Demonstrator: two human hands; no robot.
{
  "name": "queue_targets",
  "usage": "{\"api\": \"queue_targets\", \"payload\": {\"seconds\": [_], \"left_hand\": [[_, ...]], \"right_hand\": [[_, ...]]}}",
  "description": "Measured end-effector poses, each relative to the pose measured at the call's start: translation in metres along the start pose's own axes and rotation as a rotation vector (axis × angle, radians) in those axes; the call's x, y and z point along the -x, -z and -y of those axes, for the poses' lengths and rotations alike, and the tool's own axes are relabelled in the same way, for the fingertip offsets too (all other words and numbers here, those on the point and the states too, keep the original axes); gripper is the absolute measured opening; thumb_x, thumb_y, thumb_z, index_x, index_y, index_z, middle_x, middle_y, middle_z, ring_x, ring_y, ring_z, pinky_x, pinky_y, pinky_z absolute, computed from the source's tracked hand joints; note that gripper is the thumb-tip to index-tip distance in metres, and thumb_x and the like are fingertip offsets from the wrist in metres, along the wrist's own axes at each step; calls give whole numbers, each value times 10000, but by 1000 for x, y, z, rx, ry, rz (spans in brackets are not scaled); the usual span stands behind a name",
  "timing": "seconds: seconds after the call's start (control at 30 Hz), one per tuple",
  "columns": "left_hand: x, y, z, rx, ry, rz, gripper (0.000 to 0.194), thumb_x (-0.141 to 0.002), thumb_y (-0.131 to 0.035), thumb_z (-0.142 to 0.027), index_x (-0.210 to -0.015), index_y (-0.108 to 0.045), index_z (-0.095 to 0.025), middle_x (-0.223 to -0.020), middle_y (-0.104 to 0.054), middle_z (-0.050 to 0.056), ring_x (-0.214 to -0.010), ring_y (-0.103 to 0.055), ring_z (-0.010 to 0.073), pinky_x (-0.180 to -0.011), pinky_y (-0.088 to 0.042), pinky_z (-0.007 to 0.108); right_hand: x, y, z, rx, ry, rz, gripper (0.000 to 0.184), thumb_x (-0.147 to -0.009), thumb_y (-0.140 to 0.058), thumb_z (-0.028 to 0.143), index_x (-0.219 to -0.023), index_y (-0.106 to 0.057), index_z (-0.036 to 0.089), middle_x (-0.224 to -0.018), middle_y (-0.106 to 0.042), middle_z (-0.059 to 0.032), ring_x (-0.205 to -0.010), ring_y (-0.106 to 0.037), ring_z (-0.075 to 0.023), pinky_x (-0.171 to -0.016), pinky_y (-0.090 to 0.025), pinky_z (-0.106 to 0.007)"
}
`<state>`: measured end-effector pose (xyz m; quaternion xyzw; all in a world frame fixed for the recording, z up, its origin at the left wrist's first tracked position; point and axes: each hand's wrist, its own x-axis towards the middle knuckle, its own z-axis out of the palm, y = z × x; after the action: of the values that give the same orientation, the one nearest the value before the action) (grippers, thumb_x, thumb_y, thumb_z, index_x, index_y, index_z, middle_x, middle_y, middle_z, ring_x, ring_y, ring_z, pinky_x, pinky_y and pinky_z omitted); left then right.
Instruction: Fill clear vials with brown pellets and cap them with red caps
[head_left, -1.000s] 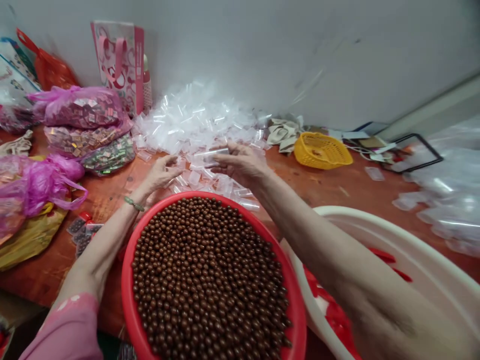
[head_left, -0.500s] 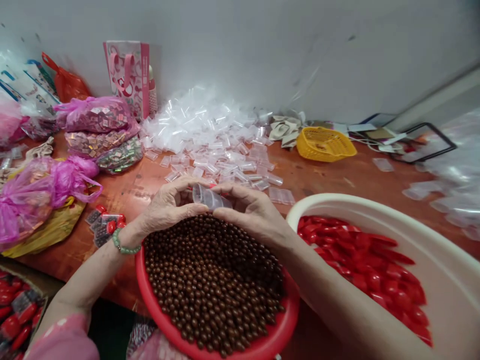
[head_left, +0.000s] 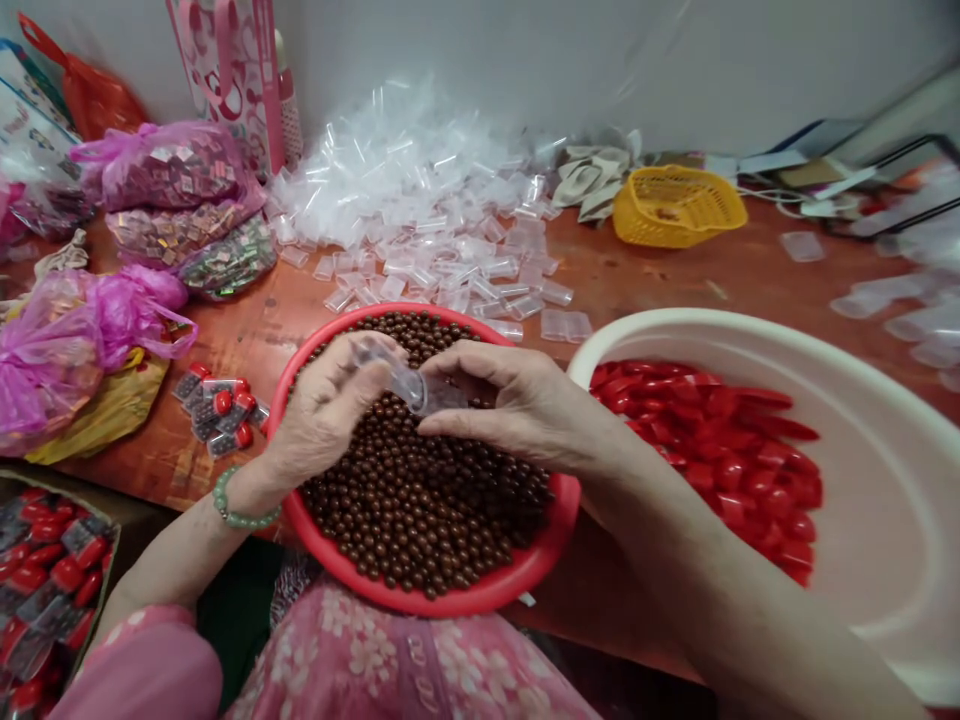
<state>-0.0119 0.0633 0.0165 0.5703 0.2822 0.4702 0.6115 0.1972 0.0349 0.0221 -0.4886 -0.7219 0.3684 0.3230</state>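
Note:
My left hand [head_left: 330, 400], with a green bead bracelet at the wrist, is closed around a small clear plastic container [head_left: 397, 380], tilted with its mouth toward the right. Thumb and fingers of my right hand [head_left: 510, 400] pinch another clear plastic piece [head_left: 446, 396], which meets that mouth; its exact shape is hard to make out. Both hands are above a red basin [head_left: 555, 520] full of shiny dark brown balls [head_left: 427, 520].
Clear containers [head_left: 420, 200] are heaped behind the basin. A cream tub [head_left: 862, 480] with red caps [head_left: 720, 440] stands right, a yellow basket [head_left: 675, 210] beyond. At left lie filled red-capped containers [head_left: 221, 405], a box [head_left: 112, 510] of more, and pink bags [head_left: 172, 190].
The view has tipped downward, showing more of the basin and my lap. My hands, side by side around the clear plastic before, now hold two pieces tilted end to end.

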Motion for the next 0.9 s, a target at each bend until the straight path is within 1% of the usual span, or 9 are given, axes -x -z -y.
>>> {"api": "queue_targets", "payload": {"seconds": [0.07, 0.13, 0.27, 0.33, 0.43, 0.53, 0.7, 0.83, 0.9], "left_hand": [[2, 12, -9, -53, -94, -70, 288, -932, -571, -429, -1086, -586, -186, -1052, -651, 49, -951, -633, 144, -926, -493, 303], [3, 24, -20, -232, -116, -50, 275, -929, -575, -413, -1085, -573, -186, -1038, -648, 49, -910, -637, 146, -882, -508, 306], [3, 38, -26, -930, -19, 339, 274, -879, -643, -351, -1053, -600, -144, -998, -652, 77, -895, -622, 193, -838, -510, 338], [2, 37, -23, -1248, 25, 516, 264, -879, -632, -315, -1056, -613, -120, -1054, -640, 116, -979, -606, 244, -892, -500, 392], [-3, 29, -16, -1548, 94, 684, 182, -892, -573, -228, -998, -629, -91, -1055, -614, 145, -1004, -589, 281, -907, -495, 425], [-9, 20, -9, -1651, 50, 782, 139, -890, -523, -166, -933, -633, -92, -980, -614, 133, -992, -584, 284, -920, -486, 426], [-15, 13, 7, -1601, -10, 844, 147, -891, -484, -141, -854, -624, -118, -895, -631, 108, -917, -608, 252, -899, -491, 397], [-15, 10, 22, -1483, -90, 832, 167, -879, -448, -102, -868, -614, -123, -864, -634, 107, -926, -619, 248, -894, -491, 374], [-17, 8, 24, -1446, -69, 799, 174, -871, -439, -95, -881, -611, -120, -855, -638, 109, -909, -627, 249, -866, -499, 371]], "right_hand": [[7, 5, -7, 101, -19, 16, 318, -786, -744, 421, -971, -678, 171, -860, -658, -21, -724, -594, -154, -649, -459, -271], [12, 9, -14, 235, -32, 51, 305, -823, -713, 397, -1020, -667, 169, -908, -666, -34, -772, -616, -166, -695, -480, -283], [9, 16, -17, 692, -67, 200, 239, -867, -652, 276, -1080, -651, 167, -1050, -661, -79, -997, -631, -247, -820, -487, -347], [4, 17, -14, 896, -118, 290, 184, -865, -633, 248, -1030, -654, 172, -1038, -654, -83, -1002, -631, -273, -751, -480, -349], [-4, 13, -9, 1041, -158, 427, 123, -871, -585, 192, -977, -644, 172, -1012, -648, -76, -973, -641, -267, -656, -442, -326], [-12, 5, -6, 1058, -150, 499, 157, -877, -514, 121, -962, -641, 158, -1008, -647, -84, -957, -643, -250, -659, -427, -321], [-19, -4, -11, 947, -137, 591, 136, -840, -553, 131, -943, -641, 143, -1021, -648, -87, -919, -645, -242, -736, -446, -328], [-16, -8, -22, 744, -123, 554, 77, -828, -609, 182, -894, -631, 150, -982, -662, -85, -932, -638, -237, -793, -454, -318], [-13, -10, -28, 637, -130, 493, 97, -812, -633, 193, -899, -632, 152, -989, -672, -86, -947, -636, -241, -804, -456, -319]]}}
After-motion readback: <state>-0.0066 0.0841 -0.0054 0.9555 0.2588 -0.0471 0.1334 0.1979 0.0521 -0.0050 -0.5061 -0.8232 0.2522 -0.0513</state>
